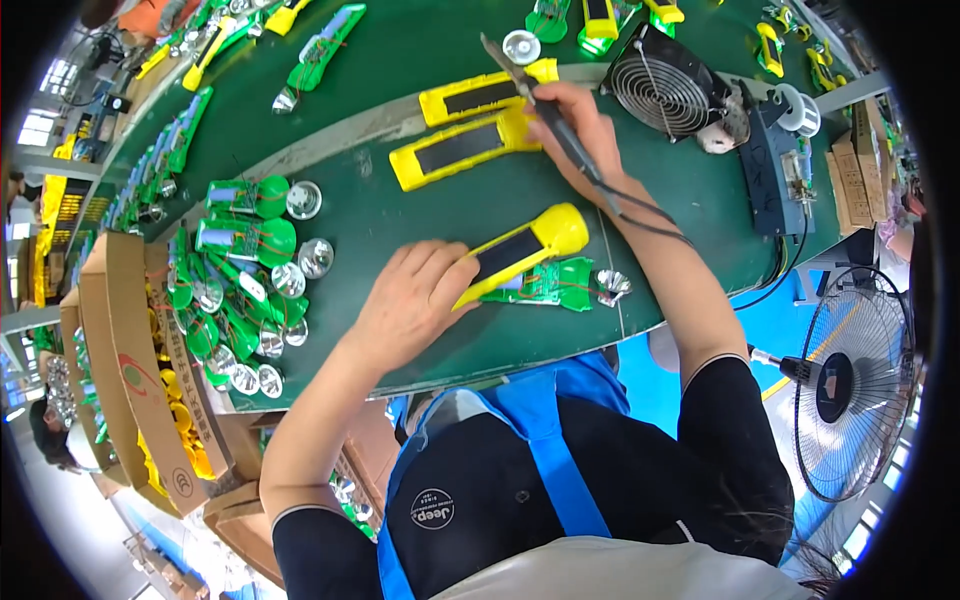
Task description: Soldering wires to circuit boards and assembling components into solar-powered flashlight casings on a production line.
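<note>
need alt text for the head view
A person's left hand holds a yellow casing at a green workbench, and the right hand holds a corded soldering iron. Green parts with silver reflectors cluster at left; a dark fan sits upper right.

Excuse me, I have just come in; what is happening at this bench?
A person's left hand holds a yellow flashlight-shaped plastic casing at the flat green bench. The right hand grips a slim, dark, corded tool, its tip pointing away from the body. A green plastic piece lies by the held casing; two more yellow casings lie farther off.
</note>
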Demonstrator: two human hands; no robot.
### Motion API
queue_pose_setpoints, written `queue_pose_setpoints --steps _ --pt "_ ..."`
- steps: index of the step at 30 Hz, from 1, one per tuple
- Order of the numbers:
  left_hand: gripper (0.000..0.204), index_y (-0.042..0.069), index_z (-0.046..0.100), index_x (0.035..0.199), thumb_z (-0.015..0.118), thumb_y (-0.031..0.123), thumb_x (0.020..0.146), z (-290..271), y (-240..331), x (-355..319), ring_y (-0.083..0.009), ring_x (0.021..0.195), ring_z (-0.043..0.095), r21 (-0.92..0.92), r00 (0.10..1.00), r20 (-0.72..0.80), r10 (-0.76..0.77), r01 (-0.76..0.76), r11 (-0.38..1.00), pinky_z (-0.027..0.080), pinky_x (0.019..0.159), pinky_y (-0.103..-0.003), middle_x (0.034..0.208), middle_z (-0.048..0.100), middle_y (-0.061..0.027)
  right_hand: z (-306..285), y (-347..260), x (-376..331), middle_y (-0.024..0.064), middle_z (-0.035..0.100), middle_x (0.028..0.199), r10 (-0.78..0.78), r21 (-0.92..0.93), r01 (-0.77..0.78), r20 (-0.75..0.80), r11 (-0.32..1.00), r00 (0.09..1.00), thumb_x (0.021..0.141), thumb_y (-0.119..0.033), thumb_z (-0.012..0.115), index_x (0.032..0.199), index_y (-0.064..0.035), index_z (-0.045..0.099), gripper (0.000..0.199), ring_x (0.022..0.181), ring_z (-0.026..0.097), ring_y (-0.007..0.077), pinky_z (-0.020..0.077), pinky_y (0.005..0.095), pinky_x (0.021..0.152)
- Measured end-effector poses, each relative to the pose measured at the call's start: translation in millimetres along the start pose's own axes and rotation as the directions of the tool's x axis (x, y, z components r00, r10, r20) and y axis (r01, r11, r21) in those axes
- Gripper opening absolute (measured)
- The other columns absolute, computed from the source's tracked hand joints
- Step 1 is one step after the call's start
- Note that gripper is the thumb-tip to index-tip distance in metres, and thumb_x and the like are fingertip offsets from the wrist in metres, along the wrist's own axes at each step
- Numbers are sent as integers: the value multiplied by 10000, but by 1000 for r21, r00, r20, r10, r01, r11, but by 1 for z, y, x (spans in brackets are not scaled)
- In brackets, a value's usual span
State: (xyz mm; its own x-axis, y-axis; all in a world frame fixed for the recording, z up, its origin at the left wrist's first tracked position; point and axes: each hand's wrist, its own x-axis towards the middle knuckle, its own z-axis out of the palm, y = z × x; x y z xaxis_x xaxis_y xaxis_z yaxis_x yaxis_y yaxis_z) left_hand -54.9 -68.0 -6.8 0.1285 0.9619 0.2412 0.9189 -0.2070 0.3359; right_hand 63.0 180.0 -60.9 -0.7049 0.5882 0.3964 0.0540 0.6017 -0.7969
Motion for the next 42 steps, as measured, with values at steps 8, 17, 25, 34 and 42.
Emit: queue_pose_setpoints --steps 8,17,25,34,42 --pt "496 42 439 1071 747 16 682 -49 -38 16 -311 865 596 -203 860 -369 -352 295 934 497 729 -384 1039 565 -169 -56 -10 -88 172 559 969 -33 300 89 -188 950 982 902 -57 501 1181 -35 337 324 783 602 188 501 323 708" --pt "445 92 418 1024 735 157 719 10 -163 170 -376 830 570 -25 691 -521 -502 575 818 458 724 -455 844 591 -168 -62 4 -93 184 599 952 -151 158 182 -188 971 970 835 9 567 1144 5 361 371 769 651 217 514 332 743" --pt "483 116 491 1149 653 368 770 38 -139 306 -347 889 584 -31 927 -250 -279 280 959 461 788 -407 938 615 -163 -61 -1 -94 128 622 748 -50 262 88 -150 961 987 919 -207 536 1147 -50 345 336 802 593 209 450 365 795" --pt "409 198 530 1185 592 257 786 -15 -93 268 -278 819 561 -224 948 72 -309 317 922 441 756 -354 964 587 -126 -62 -6 -96 144 631 809 -97 198 127 -153 972 983 919 -188 524 1143 -37 347 323 790 609 209 448 369 804" --pt "769 39 172 1418 654 177 835 -37 20 8 -213 1033 560 -701 815 248 -523 524 484 468 849 -341 1113 530 -174 -42 -20 -70 138 586 975 -55 184 61 -36 981 998 900 -96 534 1165 -8 357 331 801 641 221 504 341 766"
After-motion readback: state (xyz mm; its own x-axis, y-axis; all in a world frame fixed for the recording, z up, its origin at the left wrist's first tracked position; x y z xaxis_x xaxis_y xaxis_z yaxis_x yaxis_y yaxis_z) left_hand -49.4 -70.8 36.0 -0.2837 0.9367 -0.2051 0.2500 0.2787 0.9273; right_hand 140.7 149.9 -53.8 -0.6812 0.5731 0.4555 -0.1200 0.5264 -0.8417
